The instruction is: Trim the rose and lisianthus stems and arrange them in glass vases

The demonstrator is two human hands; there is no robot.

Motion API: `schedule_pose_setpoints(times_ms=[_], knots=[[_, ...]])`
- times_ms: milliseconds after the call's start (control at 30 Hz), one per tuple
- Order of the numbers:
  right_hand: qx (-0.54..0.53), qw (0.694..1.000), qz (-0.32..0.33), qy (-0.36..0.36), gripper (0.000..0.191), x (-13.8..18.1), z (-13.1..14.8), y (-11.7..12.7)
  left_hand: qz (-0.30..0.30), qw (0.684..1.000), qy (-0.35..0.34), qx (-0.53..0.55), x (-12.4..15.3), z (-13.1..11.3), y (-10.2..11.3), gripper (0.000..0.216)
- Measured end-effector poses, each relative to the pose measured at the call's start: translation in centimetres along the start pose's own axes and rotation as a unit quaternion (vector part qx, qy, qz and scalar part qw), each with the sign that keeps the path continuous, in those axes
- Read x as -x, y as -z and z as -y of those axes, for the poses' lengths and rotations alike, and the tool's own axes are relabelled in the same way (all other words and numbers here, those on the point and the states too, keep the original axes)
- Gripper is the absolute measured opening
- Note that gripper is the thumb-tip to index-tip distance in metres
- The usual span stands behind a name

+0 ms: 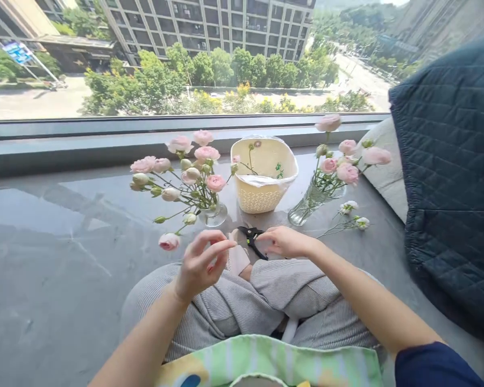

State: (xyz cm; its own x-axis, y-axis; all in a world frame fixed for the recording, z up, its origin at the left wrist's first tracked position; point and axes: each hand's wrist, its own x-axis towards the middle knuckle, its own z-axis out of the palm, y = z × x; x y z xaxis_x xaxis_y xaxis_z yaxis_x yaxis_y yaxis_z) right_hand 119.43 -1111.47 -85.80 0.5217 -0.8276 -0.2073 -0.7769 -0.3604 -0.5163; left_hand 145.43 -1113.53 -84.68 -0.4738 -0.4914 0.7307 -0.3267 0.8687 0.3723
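Note:
My left hand (204,260) is raised over my crossed legs with its fingers apart and loosely curled, holding nothing. A pink rosebud (169,241) on a long stem hangs just left of it. My right hand (286,242) rests low by my foot, its fingertips closed on the handle of black shears (250,236) that lie on the grey stone sill (64,252). Behind the hands, a small glass vase (214,216) holds a spread of pink roses and buds (193,172).
A cream basket (264,183) with a few cut stems stands at the middle back. To its right is a taller glass vase (306,207) with pink roses (347,161), and loose white flowers (353,212) lie beside it. A dark quilted cushion (452,177) and a white pillow (387,172) fill the right side.

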Motion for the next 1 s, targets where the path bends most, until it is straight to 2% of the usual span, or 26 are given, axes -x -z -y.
schedule_pose_setpoints(times_ms=[100,200,267,333,433,533,600,667,733,833,900,1000], knots=[[-0.024,0.997,-0.073,-0.022,0.041,3.1,-0.5,2.2,0.135,0.99,-0.011,0.034,-0.5,-1.0,-1.7,0.032],[0.006,0.984,-0.15,-0.097,0.041,5.3,-2.3,3.5,0.254,0.966,-0.035,0.034,-0.8,-1.7,-4.0,0.032],[0.018,0.972,-0.187,-0.142,0.04,6.5,-3.7,4.4,0.307,0.95,-0.036,0.031,-1.3,-2.1,-5.6,0.032],[-0.004,0.958,-0.225,-0.18,0.033,7.6,-4.8,5.4,0.329,0.944,-0.02,0.035,-2.2,-2.4,-7.2,0.031],[-0.048,0.914,-0.313,-0.254,0.016,8.8,-5.9,6.8,0.314,0.947,0.013,0.062,-5.0,-3.0,-9.6,0.026],[-0.089,0.847,-0.408,-0.33,0.012,9.5,-6.8,7.8,0.269,0.957,0.049,0.1,-9.0,-3.8,-12.2,0.022],[-0.114,0.802,-0.456,-0.368,0.012,9.8,-7.6,8.0,0.234,0.96,0.095,0.121,-11.9,-4.2,-14.2,0.02],[-0.125,0.774,-0.481,-0.393,0.012,9.9,-8.4,8.1,0.198,0.954,0.173,0.143,-14.5,-4.3,-16.5,0.019],[-0.128,0.765,-0.483,-0.406,0.012,9.8,-9.2,8.0,0.163,0.931,0.274,0.175,-16.5,-4.1,-18.8,0.023],[-0.128,0.759,-0.481,-0.42,0.014,9.2,-10.0,7.8,0.107,0.879,0.403,0.23,-18.1,-3.5,-21.7,0.035],[-0.118,0.753,-0.486,-0.428,0.017,8.7,-10.4,7.7,0.084,0.855,0.44,0.26,-18.4,-3.1,-23.1,0.037],[-0.097,0.751,-0.494,-0.427,0.019,7.9,-10.7,7.6,0.075,0.849,0.448,0.271,-18.2,-2.4,-24.1,0.032]])
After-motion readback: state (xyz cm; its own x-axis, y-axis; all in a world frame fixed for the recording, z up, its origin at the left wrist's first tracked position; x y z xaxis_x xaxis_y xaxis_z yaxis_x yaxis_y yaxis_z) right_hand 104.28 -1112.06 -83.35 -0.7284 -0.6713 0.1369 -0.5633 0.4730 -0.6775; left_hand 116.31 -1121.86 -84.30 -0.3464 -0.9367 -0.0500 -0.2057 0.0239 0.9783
